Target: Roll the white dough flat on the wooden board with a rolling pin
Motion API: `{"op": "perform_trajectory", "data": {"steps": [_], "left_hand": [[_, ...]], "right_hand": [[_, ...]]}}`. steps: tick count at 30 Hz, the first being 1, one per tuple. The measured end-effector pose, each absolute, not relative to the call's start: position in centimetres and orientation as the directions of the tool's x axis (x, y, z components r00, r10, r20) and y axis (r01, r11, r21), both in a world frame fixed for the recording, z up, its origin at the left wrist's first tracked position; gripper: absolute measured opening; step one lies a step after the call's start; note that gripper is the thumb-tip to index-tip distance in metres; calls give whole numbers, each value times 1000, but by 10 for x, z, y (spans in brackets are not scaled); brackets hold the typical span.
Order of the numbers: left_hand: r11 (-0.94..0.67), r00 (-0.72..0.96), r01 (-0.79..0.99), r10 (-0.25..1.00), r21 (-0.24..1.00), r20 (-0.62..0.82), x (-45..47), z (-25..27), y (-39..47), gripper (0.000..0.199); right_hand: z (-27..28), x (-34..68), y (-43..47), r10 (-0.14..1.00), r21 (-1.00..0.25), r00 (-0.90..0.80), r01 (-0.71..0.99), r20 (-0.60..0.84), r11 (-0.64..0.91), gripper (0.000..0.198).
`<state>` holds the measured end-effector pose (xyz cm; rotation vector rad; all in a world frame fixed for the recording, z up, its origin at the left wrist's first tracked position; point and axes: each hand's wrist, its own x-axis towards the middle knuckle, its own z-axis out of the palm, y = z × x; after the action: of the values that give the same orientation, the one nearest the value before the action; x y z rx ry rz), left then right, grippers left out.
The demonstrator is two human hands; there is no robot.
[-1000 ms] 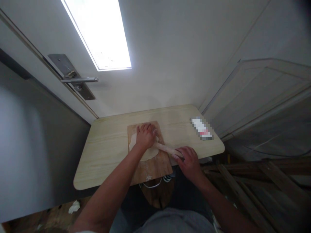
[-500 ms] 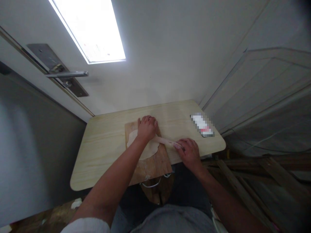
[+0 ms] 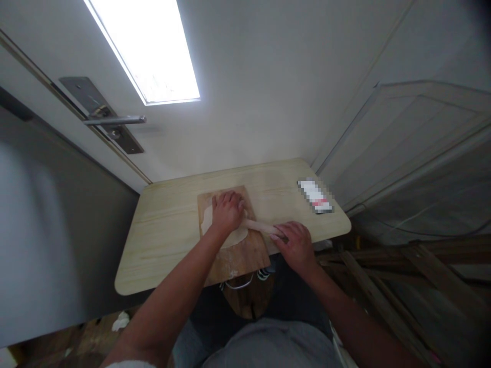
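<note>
A flat sheet of pale dough [image 3: 235, 239] lies on a wooden board [image 3: 245, 258]. Across the dough runs a light wooden rolling pin [image 3: 260, 226], slanting down to the right past the board's edge. My left hand [image 3: 228, 209] is closed over the pin's far-left part, above the dough, and hides that end. At the other end, beyond the board, my right hand [image 3: 295, 243] wraps its fingers round the pin. Part of the dough is hidden under my left hand and forearm.
The board rests on a small pale wood-grain table [image 3: 164, 225], overhanging its near edge. A blurred-out phone-like object [image 3: 315, 196] lies at the table's right. Behind stands a white door with a metal handle [image 3: 118, 120]. Wooden slats [image 3: 376, 286] are at lower right.
My left hand has come slightly nearer to me over the dough, with the rolling pin under it. The right hand keeps its hold on the end. The view has shifted slightly.
</note>
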<state>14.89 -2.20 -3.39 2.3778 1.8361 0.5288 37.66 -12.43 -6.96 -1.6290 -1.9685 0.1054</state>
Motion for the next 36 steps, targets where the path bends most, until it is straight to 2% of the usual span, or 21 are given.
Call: {"op": "perform_trajectory", "data": {"steps": [6,12,17,26,28,31,36], "left_hand": [[-273,207,925,946,264,250,133,-36,-67,40],[-338,245,876,927,345,284,104,-37,-106,37],[-237,50,849,926,472,374,61,-41,-94,53],[-42,-78,751,985,659,152,36,-48,-78,49],[54,-138,765,987,642,81,40,-38,-83,48],[164,-189,816,982,554,-12,45,-23,-88,47],[179,-189,854,982,488,-30,48,-20,-80,44]], "right_hand": [[-69,371,-140,924,-421,-142,858,356,294,27],[-57,365,-132,916,-436,-196,831,351,345,23],[-46,343,-116,920,-435,-214,830,328,348,24],[-62,324,-121,932,-466,-156,831,326,303,27],[-67,329,-126,936,-488,-129,825,328,285,27],[-72,336,-132,932,-513,-105,810,348,283,28],[-80,342,-138,926,-540,-92,789,365,291,31]]}}
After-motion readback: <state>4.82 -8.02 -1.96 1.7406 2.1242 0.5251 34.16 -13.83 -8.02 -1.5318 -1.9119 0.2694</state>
